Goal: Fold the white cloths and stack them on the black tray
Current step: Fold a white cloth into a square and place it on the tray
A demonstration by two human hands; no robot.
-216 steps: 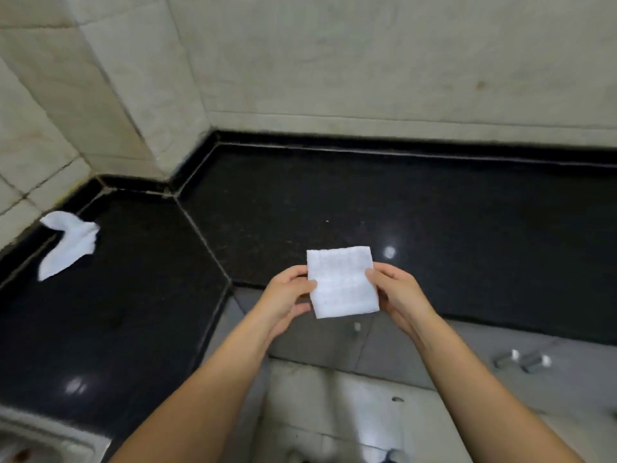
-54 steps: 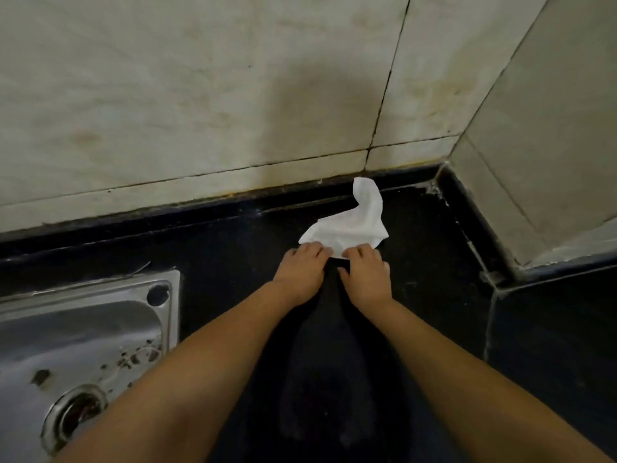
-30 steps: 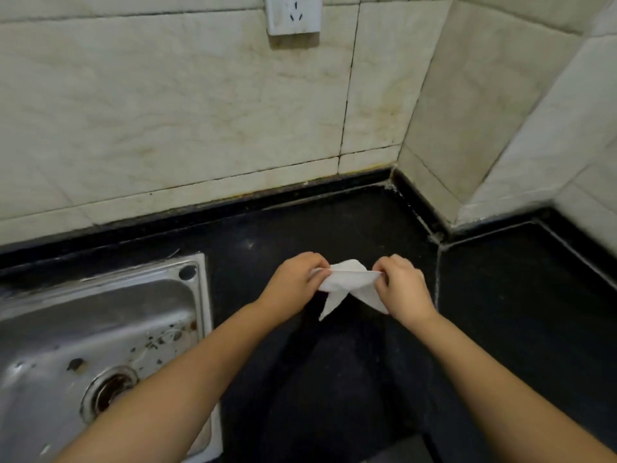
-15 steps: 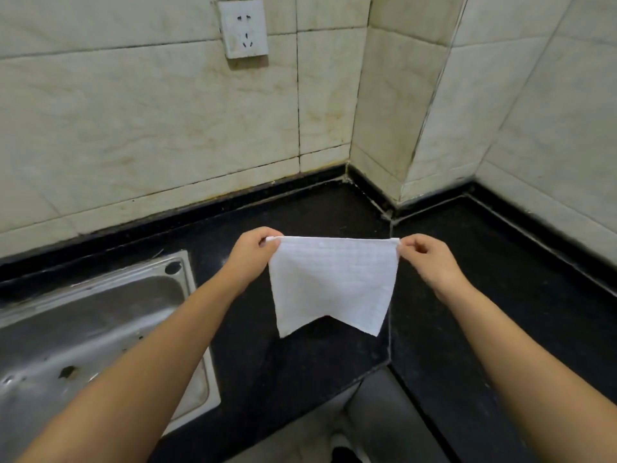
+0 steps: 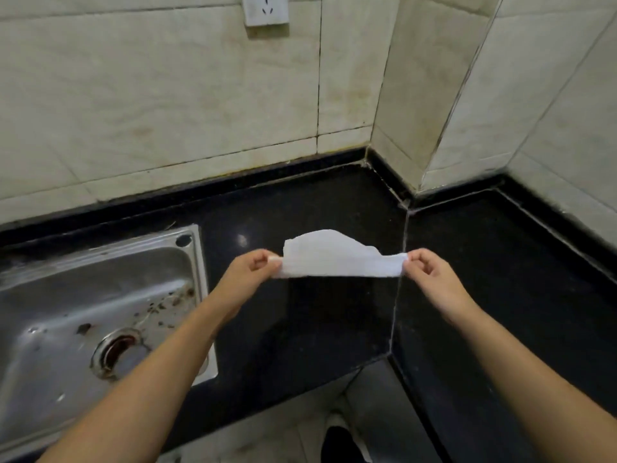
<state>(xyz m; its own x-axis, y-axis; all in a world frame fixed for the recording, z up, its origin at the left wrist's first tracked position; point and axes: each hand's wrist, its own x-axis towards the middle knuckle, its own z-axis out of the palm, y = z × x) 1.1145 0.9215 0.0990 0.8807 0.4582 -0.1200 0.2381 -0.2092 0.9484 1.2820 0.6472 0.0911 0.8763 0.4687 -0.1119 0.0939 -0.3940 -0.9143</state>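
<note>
Black counter (image 5: 300,212) beside steel sink (image 5: 83,295). White cloth (image 5: 337,259) held taut above counter, right of sink: left hand (image 5: 248,272) and right hand (image 5: 430,272) pinching opposite ends. Advised: keep tension even, align corners before creasing. Tray unseen.

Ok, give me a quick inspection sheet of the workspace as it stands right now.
Surface: black countertop, glossy, seamed at the corner.
Job's things: white cloth held in the air, stretched flat between both hands; black tray not in view.
Clutter: specks of debris in the steel sink.
Grippers: left hand and right hand each pinch one end of the cloth.
Cables: nothing seen.
Surroundings: stained tiled wall, wall socket.
</note>
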